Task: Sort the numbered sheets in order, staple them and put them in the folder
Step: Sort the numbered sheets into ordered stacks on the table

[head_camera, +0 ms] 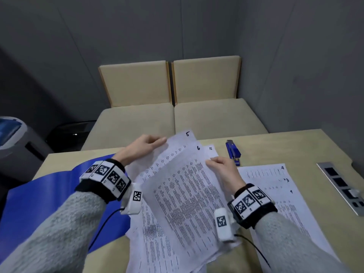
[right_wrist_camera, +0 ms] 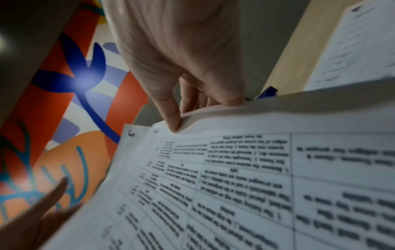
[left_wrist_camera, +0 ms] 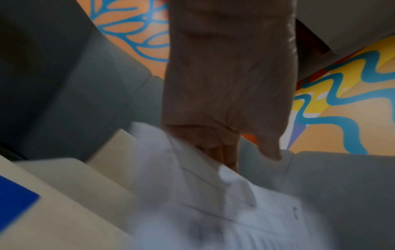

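From the head view, my left hand (head_camera: 146,143) pinches the top edge of sheet 5 (head_camera: 177,142), lifted clear of the rest. My right hand (head_camera: 222,166) pinches the edge of sheet 6 (head_camera: 189,186), with sheet 12 (head_camera: 210,149) fanned just behind it and more sheets loose below. The sorted pile (head_camera: 275,186), showing 4, 3 and 1 at its corners, lies on the counter (head_camera: 315,146) to the right. The stapler (head_camera: 233,152) sits just beyond my right hand, and the folder (head_camera: 49,190) lies open on the left, partly under the loose sheets. My worry here is the fan: with both grips on single edges, the lower sheets could slide off the near counter edge.

In the left wrist view, blurred, my left hand (left_wrist_camera: 226,101) has its fingers closed on a paper edge; I cannot tell how many sheets that grip holds. If two came up together, one would land out of order.

In the right wrist view, my right hand (right_wrist_camera: 181,67) has its thumb (right_wrist_camera: 171,115) pressed on the top edge and the other fingers behind. That grip is near one corner, so I judge the sheet may droop or crease as it is carried across.
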The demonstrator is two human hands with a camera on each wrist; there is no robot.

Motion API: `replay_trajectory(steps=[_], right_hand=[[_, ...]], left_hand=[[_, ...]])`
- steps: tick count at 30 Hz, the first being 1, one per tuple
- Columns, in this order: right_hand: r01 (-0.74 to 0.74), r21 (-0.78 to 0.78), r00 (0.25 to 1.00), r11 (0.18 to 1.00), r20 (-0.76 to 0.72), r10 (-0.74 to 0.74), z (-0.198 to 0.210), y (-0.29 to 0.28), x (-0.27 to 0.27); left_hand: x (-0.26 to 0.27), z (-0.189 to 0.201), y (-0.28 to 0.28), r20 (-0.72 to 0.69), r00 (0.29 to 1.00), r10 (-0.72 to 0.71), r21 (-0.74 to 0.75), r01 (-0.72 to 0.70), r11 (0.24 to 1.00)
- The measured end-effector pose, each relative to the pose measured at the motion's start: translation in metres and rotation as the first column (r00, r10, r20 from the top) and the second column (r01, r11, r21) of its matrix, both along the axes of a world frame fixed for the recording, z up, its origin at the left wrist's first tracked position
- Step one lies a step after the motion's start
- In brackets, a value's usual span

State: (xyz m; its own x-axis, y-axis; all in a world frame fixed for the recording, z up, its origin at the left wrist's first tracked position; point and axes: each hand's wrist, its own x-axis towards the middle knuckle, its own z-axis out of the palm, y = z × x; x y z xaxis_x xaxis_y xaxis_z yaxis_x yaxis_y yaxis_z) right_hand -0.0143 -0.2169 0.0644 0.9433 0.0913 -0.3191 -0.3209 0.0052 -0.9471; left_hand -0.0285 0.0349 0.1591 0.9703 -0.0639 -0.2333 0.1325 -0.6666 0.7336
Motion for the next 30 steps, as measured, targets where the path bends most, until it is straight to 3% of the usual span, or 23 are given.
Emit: replay_trajectory(steps=[1, 3, 6, 8, 14, 18, 21, 24, 26, 28, 30], right_hand=[[0.027, -0.034, 0.999, 0.999, -0.031, -0.028, -0.007, -0.004, 0.001], [0.080, -0.060, 0.991, 0.995, -0.099, -0.086, -0.021, -0.013, 0.001], [0.131, -0.061, 0.974, 0.989, -0.180, -0.140, -0.043, -0.024, -0.003], [0.166, -0.068, 0.958, 0.984, -0.226, -0.178, -0.062, -0.029, -0.007], [0.181, -0.199, 0.953, 0.963, -0.207, -0.221, -0.106, -0.039, -0.019], [-0.014, -0.414, 0.992, 0.910, -0.121, -0.040, -0.109, -0.053, -0.028], [-0.050, -0.645, 0.998, 0.763, -0.060, 0.015, -0.112, -0.095, -0.024], [0.051, -0.842, 0.987, 0.537, -0.038, -0.153, -0.109, -0.162, -0.015], [0.031, -0.899, 0.969, 0.438, -0.080, -0.233, -0.106, -0.204, -0.005], [-0.043, -0.902, 0.964, 0.429, -0.150, -0.218, -0.107, -0.236, 0.010], [-0.130, -0.858, 0.971, 0.497, -0.211, -0.110, -0.108, -0.254, 0.025]], left_hand=[[-0.003, -0.005, 0.004, -0.081, 0.996, 0.045, 0.032, -0.042, 0.999], [-0.011, -0.022, 0.016, -0.272, 0.949, 0.159, -0.085, -0.188, 0.978], [-0.033, -0.068, 0.019, -0.451, 0.880, 0.151, -0.457, -0.373, 0.807], [-0.045, -0.104, 0.005, -0.506, 0.854, 0.121, -0.532, -0.419, 0.736], [-0.061, -0.178, -0.042, -0.476, 0.835, 0.276, -0.369, -0.474, 0.799], [-0.062, -0.199, -0.055, -0.384, 0.827, 0.409, -0.206, -0.509, 0.836], [-0.060, -0.205, -0.059, -0.309, 0.848, 0.431, -0.116, -0.484, 0.868], [-0.058, -0.210, -0.057, -0.288, 0.857, 0.427, -0.109, -0.472, 0.875], [-0.056, -0.210, -0.058, -0.270, 0.859, 0.435, -0.118, -0.478, 0.870], [-0.054, -0.209, -0.059, -0.249, 0.861, 0.445, -0.129, -0.484, 0.865], [-0.052, -0.207, -0.063, -0.243, 0.862, 0.446, -0.133, -0.485, 0.865]])
